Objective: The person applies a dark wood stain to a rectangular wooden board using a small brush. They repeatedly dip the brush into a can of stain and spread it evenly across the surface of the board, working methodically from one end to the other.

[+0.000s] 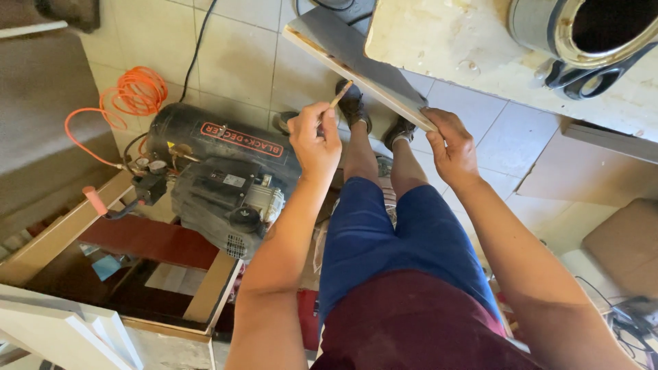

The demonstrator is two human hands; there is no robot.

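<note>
Plywood is being used for the desk [439, 41] at the top right, where a grey metal canister [582, 27] is lying on its side with a black-handled tool just beside it. Below and to the left, a black air compressor [219, 178] is being kept on the tiled floor [233, 62], with an orange coiled hose [133, 92] near it (a trailing loop is running toward a wooden frame at the left).

A long, thin wooden strip [356, 65] is being held out from the desk, slanting down over the feet. Its lower end is being gripped by the right hand [452, 147], fingers closed around the edge. A pencil [336, 103] is being pinched by the closed left hand [315, 140], its tip pointing toward the strip's underside and not clearly touching it.

Several risks are being judged likely: the strip is being supported at one end only, so pressure from the pencil could be making it flex or slip, spoiling a mark; a dropped strip would be landing on the feet; the hose could be catching a shoe.
</note>
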